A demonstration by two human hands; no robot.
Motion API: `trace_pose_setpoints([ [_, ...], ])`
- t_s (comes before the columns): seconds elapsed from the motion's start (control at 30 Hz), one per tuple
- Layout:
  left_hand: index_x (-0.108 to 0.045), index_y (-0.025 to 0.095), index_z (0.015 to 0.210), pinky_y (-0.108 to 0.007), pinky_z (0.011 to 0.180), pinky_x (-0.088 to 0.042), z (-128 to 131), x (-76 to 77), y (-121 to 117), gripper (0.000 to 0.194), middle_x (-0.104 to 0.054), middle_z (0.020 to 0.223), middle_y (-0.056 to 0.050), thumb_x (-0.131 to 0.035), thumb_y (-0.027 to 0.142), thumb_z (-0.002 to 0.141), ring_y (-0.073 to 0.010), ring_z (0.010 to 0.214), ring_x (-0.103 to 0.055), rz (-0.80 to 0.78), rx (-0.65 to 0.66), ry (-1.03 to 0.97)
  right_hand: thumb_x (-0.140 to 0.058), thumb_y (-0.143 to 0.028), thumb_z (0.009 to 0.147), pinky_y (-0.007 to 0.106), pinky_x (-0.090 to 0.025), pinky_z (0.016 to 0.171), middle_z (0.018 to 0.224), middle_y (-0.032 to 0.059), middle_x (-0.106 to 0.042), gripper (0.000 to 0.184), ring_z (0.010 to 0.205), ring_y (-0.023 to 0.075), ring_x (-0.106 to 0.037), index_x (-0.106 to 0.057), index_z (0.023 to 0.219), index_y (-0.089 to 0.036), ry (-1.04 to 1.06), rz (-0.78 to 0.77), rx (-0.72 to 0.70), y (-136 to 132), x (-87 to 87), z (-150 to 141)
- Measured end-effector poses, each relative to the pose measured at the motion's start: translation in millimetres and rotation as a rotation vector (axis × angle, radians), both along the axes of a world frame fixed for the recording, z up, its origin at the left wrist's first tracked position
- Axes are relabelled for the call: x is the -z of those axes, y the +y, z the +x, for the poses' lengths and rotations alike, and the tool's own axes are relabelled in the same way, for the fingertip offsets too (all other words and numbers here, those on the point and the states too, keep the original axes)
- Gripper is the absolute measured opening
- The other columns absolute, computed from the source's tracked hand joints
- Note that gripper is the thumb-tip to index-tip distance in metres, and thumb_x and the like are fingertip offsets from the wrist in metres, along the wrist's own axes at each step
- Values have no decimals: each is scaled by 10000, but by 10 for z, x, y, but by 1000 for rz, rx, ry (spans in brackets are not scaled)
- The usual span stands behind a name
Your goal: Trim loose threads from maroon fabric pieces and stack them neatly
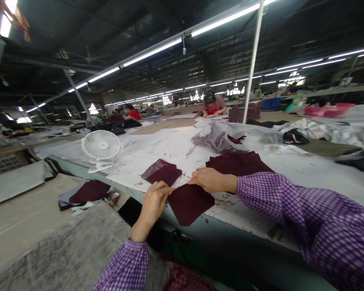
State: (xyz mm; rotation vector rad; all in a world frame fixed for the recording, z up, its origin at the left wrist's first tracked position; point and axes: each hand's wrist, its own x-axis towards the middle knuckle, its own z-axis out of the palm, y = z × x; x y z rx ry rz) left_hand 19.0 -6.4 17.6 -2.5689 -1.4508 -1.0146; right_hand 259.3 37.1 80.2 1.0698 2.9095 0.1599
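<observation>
A dark maroon fabric piece (191, 205) hangs over the table's front edge, pinched along its top by both hands. My left hand (154, 200) is closed on its upper left corner. At the upper right edge, my right hand (208, 179) grips it between thumb and fingers. Just beyond lies a small stack of maroon pieces (164, 173), one with a speckled grey patch. A larger pile of maroon fabric (238, 162) sits behind my right wrist, partly covered by the forearm.
A white fan (101, 145) stands on the table's left edge. Crumpled clear plastic (218, 137) lies beyond the pile. More maroon and grey cloth (87, 193) rests on a lower surface at left. A metal pole (253, 60) rises behind; a person (214, 106) works across the table.
</observation>
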Motion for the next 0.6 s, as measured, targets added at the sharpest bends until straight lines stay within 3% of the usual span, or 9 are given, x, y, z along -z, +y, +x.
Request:
trace_pose_setpoints([
  [0.33,-698,201,879,-327,695,-399,33,-29,-24,329,-585,807,-53,-400,319,954,-194,776,-485,-2,-21,32,-441,-108,866,309,-425,688,1003,117,-684,585,912,243,-624,-424,1417,-307,-418,-11,-91,-180,-417,-442],
  [0.6,-630,173,793,-311,747,-421,-69,-7,-15,122,-588,822,-34,-547,206,876,-180,821,-540,-113,5,-223,-451,-107,864,283,-379,646,1017,121,-689,615,885,224,-627,-377,1441,-305,-482,-31,-120,-214,-515,-553],
])
